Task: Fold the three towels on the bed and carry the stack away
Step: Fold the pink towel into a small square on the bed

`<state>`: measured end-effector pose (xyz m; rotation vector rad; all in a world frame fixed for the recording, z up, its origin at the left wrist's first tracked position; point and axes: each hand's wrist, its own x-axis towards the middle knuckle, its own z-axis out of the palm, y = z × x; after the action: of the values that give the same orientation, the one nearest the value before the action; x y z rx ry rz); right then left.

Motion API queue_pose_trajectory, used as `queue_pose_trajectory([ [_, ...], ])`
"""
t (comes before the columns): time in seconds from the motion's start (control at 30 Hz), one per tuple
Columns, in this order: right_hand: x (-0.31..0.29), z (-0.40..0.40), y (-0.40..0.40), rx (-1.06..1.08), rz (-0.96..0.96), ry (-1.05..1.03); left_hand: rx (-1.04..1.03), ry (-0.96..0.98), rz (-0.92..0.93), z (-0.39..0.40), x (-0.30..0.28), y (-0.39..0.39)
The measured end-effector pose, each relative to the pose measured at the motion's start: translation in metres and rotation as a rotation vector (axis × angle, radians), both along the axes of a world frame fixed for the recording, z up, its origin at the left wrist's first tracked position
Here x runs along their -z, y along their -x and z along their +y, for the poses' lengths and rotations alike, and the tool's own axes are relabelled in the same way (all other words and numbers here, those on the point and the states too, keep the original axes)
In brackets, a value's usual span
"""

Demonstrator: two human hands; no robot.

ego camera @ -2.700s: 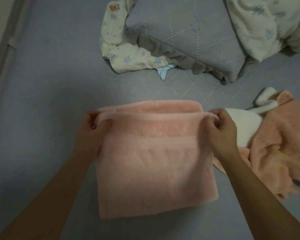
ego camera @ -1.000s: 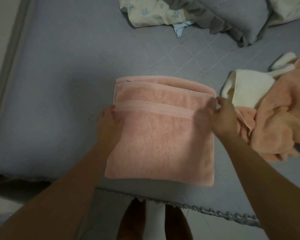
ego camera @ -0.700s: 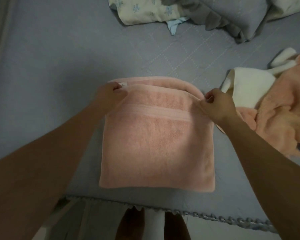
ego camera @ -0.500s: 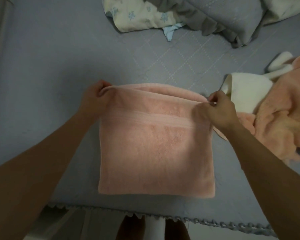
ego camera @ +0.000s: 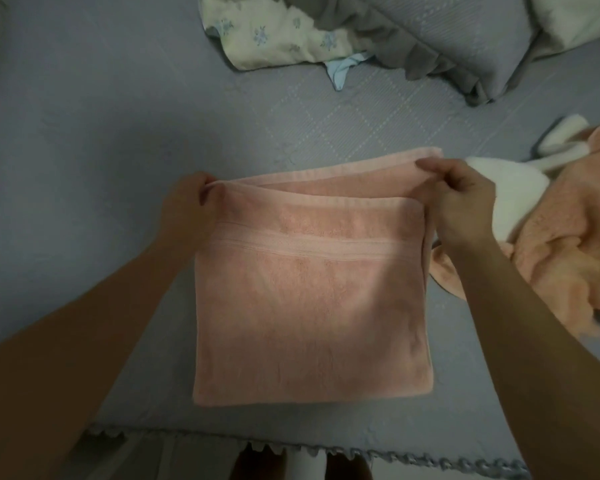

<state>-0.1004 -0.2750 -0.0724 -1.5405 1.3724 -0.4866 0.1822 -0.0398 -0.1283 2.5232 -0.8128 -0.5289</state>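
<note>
A pink towel (ego camera: 309, 306), folded into a rough square, lies flat on the grey bed (ego camera: 101, 150) near its front edge. My left hand (ego camera: 187, 209) pinches the towel's far left corner. My right hand (ego camera: 461, 202) pinches the far right corner and lifts the top layers slightly, so the far edge gapes open. To the right lie a white towel (ego camera: 510, 195) and a crumpled peach towel (ego camera: 575, 237), both unfolded and partly overlapping.
A grey ruffled pillow (ego camera: 447, 36) and a floral cream blanket (ego camera: 274, 32) lie at the far side of the bed. The bed's scalloped front edge (ego camera: 395, 455) runs along the bottom, with my feet below it.
Both hands moved from the towel's sides to its far corners and took hold of them. The right hand has since lifted its corner, opening the layers.
</note>
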Motion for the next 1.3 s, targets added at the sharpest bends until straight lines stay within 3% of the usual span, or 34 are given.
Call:
queue_pose_trajectory([
  [0.13, 0.025, 0.005, 0.013, -0.403, 0.423, 0.114, -0.008, -0.095, 0.091, 0.004, 0.006, 0.005],
  [0.33, 0.035, 0.014, 0.012, -0.431, 0.791, 0.216, -0.127, -0.023, 0.191, 0.007, 0.007, 0.005],
  [0.4, 0.027, 0.008, 0.008, -0.367, 0.754, 0.267, -0.132, 0.037, 0.192, 0.010, 0.003, 0.002],
  [0.6, 0.004, -0.026, 0.005, 0.081, 0.302, 0.252, -0.041, 0.240, 0.070, 0.013, -0.005, 0.010],
  [0.67, 0.016, -0.036, -0.013, 0.059, 0.300, 0.232, -0.127, 0.188, 0.075, 0.004, 0.004, 0.010],
  [0.77, 0.048, -0.047, -0.028, -0.136, 0.461, 0.190, -0.258, 0.038, 0.079, -0.006, 0.024, 0.007],
  [0.9, 0.068, -0.036, -0.023, -0.030, 0.575, 0.164, -0.331, 0.166, 0.041, -0.011, 0.031, 0.012],
  [1.13, 0.057, 0.029, 0.020, -0.101, 0.386, 0.078, -0.575, 0.127, 0.223, 0.019, 0.023, 0.029],
  [1.3, 0.046, 0.099, 0.097, -0.072, 0.333, -0.067, -0.466, 0.023, 0.455, 0.103, 0.019, 0.095],
])
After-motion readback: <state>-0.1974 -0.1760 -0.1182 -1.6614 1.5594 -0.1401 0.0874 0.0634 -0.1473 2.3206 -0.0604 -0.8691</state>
